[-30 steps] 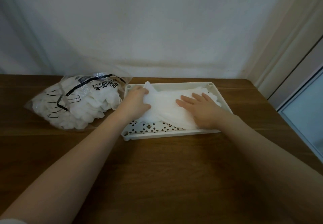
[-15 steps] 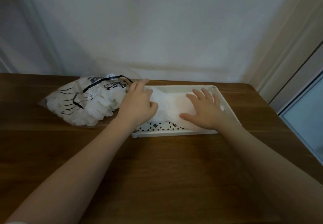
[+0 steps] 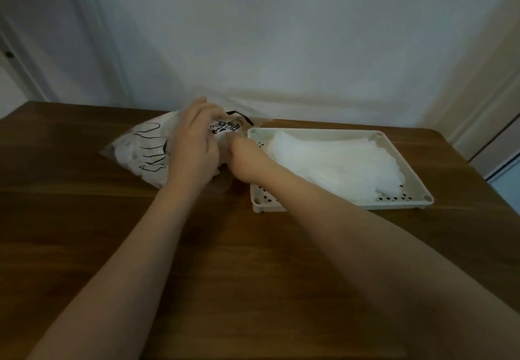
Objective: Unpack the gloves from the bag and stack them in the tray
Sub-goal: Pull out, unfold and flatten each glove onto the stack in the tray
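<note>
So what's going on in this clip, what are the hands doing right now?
A person is unpacking white gloves from a clear plastic bag into a cream tray on a wooden table. A stack of gloves already lies in the tray. Both hands are at the bag's mouth: the left hand rests on top of the bag, and the right hand reaches into the opening, its fingers hidden. The bag looks well filled.

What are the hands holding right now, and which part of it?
The left hand grips the bag by its top, near the open end. The right hand reaches into that opening; whether it holds anything cannot be told.
</note>
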The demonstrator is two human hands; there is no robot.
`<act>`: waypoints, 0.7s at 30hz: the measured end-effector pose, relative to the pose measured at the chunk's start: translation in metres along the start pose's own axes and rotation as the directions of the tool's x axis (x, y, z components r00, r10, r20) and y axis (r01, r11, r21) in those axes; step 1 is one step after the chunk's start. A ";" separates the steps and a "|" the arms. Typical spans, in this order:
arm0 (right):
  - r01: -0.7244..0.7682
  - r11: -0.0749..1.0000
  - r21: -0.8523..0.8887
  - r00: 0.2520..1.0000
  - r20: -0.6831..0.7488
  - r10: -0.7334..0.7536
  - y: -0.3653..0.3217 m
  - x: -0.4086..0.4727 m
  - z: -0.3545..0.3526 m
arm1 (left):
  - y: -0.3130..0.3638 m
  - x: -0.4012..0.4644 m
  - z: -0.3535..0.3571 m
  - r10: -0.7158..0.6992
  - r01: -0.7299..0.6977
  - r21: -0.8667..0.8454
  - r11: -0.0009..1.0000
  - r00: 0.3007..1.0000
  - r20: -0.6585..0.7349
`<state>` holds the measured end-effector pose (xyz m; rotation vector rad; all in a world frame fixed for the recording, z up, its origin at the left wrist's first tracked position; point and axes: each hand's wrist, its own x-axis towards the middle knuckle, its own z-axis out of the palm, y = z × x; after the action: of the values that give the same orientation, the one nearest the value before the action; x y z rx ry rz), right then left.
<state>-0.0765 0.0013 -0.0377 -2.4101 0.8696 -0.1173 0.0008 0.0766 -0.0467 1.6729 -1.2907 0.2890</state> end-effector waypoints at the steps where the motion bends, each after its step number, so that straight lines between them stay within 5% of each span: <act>1: -0.091 0.996 -0.009 0.996 0.007 0.091 0.000 0.010 0.003 | -0.005 0.000 0.000 -0.037 0.037 -0.008 0.999 0.999 0.010; 3: -0.164 0.980 -0.108 0.986 -0.018 0.163 -0.001 0.020 0.009 | -0.012 -0.001 0.000 -0.080 0.081 -0.040 0.996 0.996 0.035; 7: -0.104 0.984 -0.143 0.980 -0.185 0.077 0.004 0.020 0.017 | -0.024 -0.004 0.000 -0.165 0.172 -0.033 0.985 0.975 0.147; 13: -0.058 0.979 0.194 0.970 -0.223 0.101 0.011 -0.002 0.000 | -0.037 -0.005 0.007 -0.070 0.039 0.099 0.994 0.941 0.331; 17: -0.035 0.810 0.586 0.986 -0.113 0.124 0.016 -0.022 -0.019 | -0.037 -0.004 0.009 -0.126 0.027 0.258 0.966 0.917 0.378; 21: -0.067 0.648 0.759 0.997 0.032 0.066 0.021 -0.031 -0.035 | -0.037 -0.003 0.010 -0.173 0.066 0.293 0.954 0.918 0.358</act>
<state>-0.1221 -0.0098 -0.0171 -1.5692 0.7069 -0.3756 0.0270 0.0697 -0.0734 2.1158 -1.4712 0.0692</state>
